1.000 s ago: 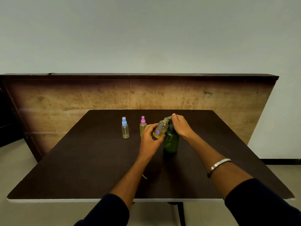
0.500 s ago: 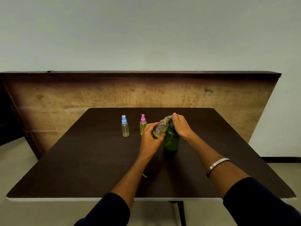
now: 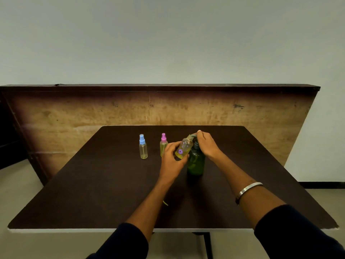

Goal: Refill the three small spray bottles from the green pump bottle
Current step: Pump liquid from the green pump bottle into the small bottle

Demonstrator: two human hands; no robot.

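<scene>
At twelve o'clock, little is changing: our left hand (image 3: 172, 161) keeps gripping the tilted flowered bottle (image 3: 183, 148) while our right hand (image 3: 207, 143) fingers keep pressing the green pump bottle (image 3: 196, 163), still filling.

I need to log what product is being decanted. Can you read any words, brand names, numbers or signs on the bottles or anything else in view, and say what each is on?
No readable text anywhere in view.
Small bottle held in the left hand: only a purple flower print, no words.
Green pump bottle under the right hand: no label visible.
Blue-capped spray bottle: plain.
Pink-capped spray bottle: plain.
Wooden board: dark marks, too blurred to read.
</scene>
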